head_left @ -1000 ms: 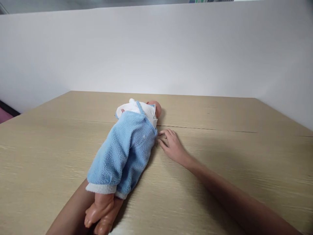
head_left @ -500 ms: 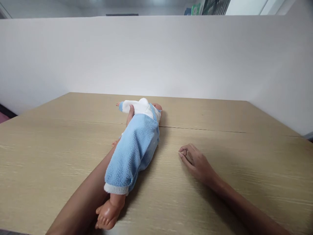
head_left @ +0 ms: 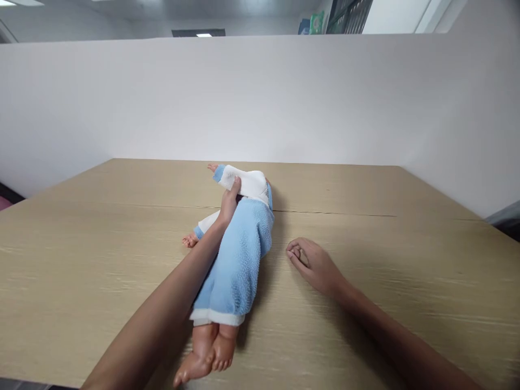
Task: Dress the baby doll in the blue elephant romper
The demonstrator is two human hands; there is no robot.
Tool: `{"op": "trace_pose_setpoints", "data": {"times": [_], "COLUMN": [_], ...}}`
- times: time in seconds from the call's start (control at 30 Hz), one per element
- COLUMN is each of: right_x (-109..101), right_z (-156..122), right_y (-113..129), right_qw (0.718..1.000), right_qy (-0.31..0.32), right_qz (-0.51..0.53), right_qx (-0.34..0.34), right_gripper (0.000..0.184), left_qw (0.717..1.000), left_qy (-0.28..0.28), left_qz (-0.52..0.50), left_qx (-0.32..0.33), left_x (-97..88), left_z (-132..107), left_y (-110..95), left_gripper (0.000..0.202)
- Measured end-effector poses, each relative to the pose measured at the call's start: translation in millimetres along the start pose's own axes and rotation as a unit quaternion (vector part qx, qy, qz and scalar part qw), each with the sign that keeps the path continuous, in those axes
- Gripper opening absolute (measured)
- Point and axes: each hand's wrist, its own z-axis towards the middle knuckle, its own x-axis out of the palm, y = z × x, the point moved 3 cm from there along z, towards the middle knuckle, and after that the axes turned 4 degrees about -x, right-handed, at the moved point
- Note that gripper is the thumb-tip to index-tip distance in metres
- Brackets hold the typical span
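A baby doll (head_left: 239,254) in a white top and fleecy blue trousers lies on its side along the table, its bare feet toward me. My left hand (head_left: 230,203) is closed on the doll's chest and upper arm, with the thumb showing on the white sleeve and the other fingers hidden. One doll arm points up and left above my hand; the other rests on the table beyond my forearm. The doll's head is hidden behind its shoulder. To the right of the doll, apart from it, my right hand (head_left: 314,262) rests with curled fingers, thumb and fingertips together and nothing visible in them.
The wooden table (head_left: 101,244) has a seam running across it. A white partition (head_left: 260,97) rises at its far edge and along both sides. Beyond it a green package (head_left: 316,24) shows. Something dark (head_left: 506,219) sits at the right edge.
The doll has rolled further onto its side toward the right, so both feet and its lower arm now show. My left hand turned with it. My right hand keeps its curled pose.
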Motion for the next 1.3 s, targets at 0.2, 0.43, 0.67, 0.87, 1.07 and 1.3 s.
{"op": "trace_pose_setpoints", "data": {"times": [0.2, 0.43, 0.67, 0.87, 1.07, 1.3], "right_x": [0.4, -8.0, -30.3, -49.5, -47.1, -30.1], "right_z": [1.8, 6.6, 16.6, 10.4, 12.0, 14.4], "right_y": [-1.4, -30.4, -58.8, -59.9, -53.8, -15.6], "right_qw": [0.999, 0.954, 0.771, 0.689, 0.77, 0.837], "right_qy": [-0.009, -0.149, -0.056, -0.025, -0.081, -0.111], "right_qz": [0.031, 0.222, 0.575, 0.66, 0.559, 0.438], "right_qx": [0.012, 0.137, 0.268, 0.296, 0.297, 0.31], "right_gripper": [0.017, 0.053, 0.079, 0.062, 0.034, 0.04], "left_qw": [0.999, 0.977, 0.841, 0.815, 0.816, 0.837], "left_qy": [0.029, 0.052, 0.192, 0.122, -0.075, -0.041], "left_qz": [-0.029, 0.172, 0.446, 0.511, 0.57, 0.514], "left_qx": [0.001, 0.118, 0.239, 0.242, -0.061, -0.185], "left_x": [27.3, 64.7, 104.2, 63.8, -64.3, -75.9], "left_z": [-11.1, -22.4, -46.2, -67.5, -62.0, -84.9], "left_y": [-10.3, -14.1, -19.0, -41.1, -11.9, 7.2], "left_gripper": [0.075, 0.053, 0.05, 0.044, 0.058, 0.087]}}
